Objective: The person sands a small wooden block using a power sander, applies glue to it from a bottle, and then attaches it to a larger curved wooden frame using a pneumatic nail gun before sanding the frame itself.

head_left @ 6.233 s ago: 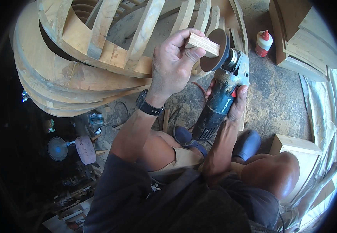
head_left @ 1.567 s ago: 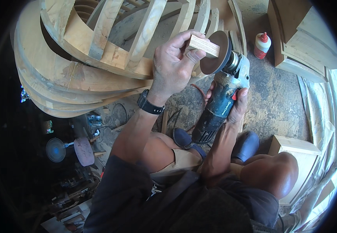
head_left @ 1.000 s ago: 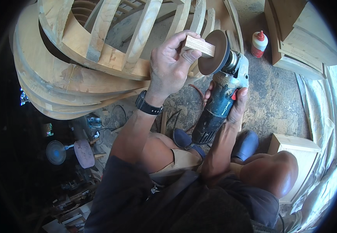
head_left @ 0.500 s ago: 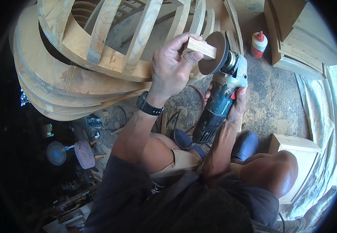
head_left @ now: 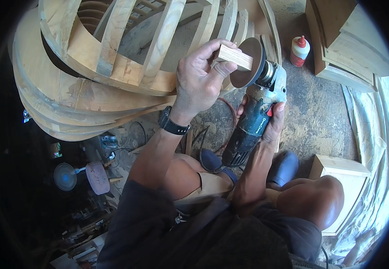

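Note:
Pinched between the thumb and fingers of my left hand (head_left: 199, 80) is a small pale wood block (head_left: 234, 57). Its right end meets the face of a round sanding disc (head_left: 250, 62), or lies very close to it. The disc is fitted to a dark teal angle grinder (head_left: 251, 121) with a grey metal head and a red switch. My right hand (head_left: 272, 123) wraps round the grinder's body, thumb near the switch, and holds it upright with the disc at the top. Part of the block is hidden behind my left thumb and fingers.
A large curved wooden frame with slats (head_left: 113, 76) fills the upper left, close to my left hand. A white glue bottle with a red cap (head_left: 299, 51) stands on the dusty floor. Wooden cabinet pieces (head_left: 344, 49) and a wooden box (head_left: 340, 166) lie right; a fan (head_left: 65, 176) stands left.
The block and my left hand have shifted very slightly to the right and down against the disc. The grinder has tilted a little; both grips are the same.

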Action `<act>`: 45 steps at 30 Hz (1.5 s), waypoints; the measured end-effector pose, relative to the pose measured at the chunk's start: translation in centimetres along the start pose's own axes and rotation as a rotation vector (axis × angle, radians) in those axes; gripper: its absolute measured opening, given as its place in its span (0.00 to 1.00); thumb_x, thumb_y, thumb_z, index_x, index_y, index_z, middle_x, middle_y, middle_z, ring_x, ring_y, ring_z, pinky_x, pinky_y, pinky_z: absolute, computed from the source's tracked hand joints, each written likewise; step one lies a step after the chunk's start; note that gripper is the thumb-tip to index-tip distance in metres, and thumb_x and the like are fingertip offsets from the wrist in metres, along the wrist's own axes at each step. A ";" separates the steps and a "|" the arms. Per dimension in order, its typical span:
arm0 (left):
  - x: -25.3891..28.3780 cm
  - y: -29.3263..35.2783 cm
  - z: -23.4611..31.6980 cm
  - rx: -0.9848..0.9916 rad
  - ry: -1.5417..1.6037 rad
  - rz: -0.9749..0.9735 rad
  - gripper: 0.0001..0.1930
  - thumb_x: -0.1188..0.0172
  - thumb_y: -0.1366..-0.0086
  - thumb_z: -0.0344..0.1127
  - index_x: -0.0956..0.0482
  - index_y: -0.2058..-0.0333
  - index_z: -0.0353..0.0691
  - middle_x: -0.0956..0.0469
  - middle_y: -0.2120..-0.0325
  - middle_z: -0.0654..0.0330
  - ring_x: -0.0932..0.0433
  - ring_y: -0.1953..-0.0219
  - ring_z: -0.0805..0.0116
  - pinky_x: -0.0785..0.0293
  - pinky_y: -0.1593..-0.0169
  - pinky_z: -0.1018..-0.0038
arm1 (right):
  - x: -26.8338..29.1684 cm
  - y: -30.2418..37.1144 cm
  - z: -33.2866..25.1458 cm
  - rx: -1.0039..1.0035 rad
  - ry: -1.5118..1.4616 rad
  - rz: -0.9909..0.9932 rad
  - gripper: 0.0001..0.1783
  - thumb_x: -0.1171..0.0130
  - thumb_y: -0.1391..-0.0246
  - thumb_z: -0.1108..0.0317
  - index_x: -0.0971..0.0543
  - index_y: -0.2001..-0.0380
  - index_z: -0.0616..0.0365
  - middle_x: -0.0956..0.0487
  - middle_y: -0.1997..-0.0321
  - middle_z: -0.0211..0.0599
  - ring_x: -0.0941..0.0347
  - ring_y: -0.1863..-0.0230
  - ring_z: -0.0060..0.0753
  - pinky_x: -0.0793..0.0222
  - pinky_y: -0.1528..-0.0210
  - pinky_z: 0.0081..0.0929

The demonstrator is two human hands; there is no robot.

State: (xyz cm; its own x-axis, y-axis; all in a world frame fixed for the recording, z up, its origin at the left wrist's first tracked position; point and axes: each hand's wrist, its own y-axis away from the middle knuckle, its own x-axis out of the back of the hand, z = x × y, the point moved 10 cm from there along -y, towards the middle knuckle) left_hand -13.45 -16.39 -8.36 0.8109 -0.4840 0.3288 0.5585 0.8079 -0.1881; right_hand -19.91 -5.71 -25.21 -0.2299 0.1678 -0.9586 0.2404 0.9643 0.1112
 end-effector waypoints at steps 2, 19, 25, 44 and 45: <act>0.0 0.0 0.1 -0.002 -0.004 -0.002 0.19 0.36 0.31 0.29 0.25 0.45 0.26 0.17 0.54 0.51 0.21 0.54 0.73 0.23 0.50 0.78 | 0.0 0.1 0.0 0.001 -0.005 -0.005 0.50 0.43 0.43 0.28 0.29 0.45 0.72 0.19 0.61 0.54 0.17 0.67 0.43 0.16 0.65 0.35; -0.1 0.1 0.0 0.021 0.036 -0.011 0.19 0.35 0.31 0.30 0.25 0.45 0.26 0.18 0.54 0.50 0.20 0.52 0.72 0.23 0.46 0.77 | 0.0 0.1 -0.1 0.015 -0.010 0.018 0.48 0.44 0.42 0.29 0.28 0.45 0.71 0.19 0.62 0.54 0.17 0.68 0.43 0.16 0.66 0.35; -0.1 0.1 0.1 -0.001 0.026 -0.006 0.19 0.35 0.31 0.29 0.25 0.45 0.26 0.18 0.54 0.50 0.20 0.53 0.71 0.23 0.47 0.76 | 0.1 0.0 -0.2 0.021 0.012 0.024 0.48 0.43 0.43 0.29 0.28 0.45 0.72 0.19 0.62 0.54 0.17 0.68 0.43 0.16 0.66 0.35; 0.2 -0.1 0.2 -0.029 0.076 0.048 0.17 0.35 0.32 0.30 0.23 0.47 0.28 0.16 0.56 0.52 0.19 0.54 0.72 0.22 0.47 0.75 | -0.4 0.0 -0.4 0.019 0.010 0.013 0.48 0.42 0.44 0.29 0.28 0.45 0.71 0.19 0.62 0.53 0.16 0.68 0.42 0.16 0.66 0.34; 0.2 -0.1 0.1 -0.025 0.079 0.049 0.17 0.35 0.32 0.30 0.23 0.47 0.28 0.16 0.56 0.52 0.19 0.54 0.72 0.22 0.47 0.75 | -0.2 0.1 -0.3 0.015 0.005 0.023 0.48 0.42 0.44 0.29 0.28 0.45 0.71 0.19 0.62 0.53 0.17 0.68 0.42 0.16 0.66 0.35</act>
State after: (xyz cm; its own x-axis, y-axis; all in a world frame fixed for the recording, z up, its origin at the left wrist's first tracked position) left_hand -13.40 -16.55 -8.19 0.8482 -0.4696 0.2450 0.5210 0.8232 -0.2257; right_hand -20.16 -5.64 -24.88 -0.2286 0.1906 -0.9547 0.2592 0.9572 0.1290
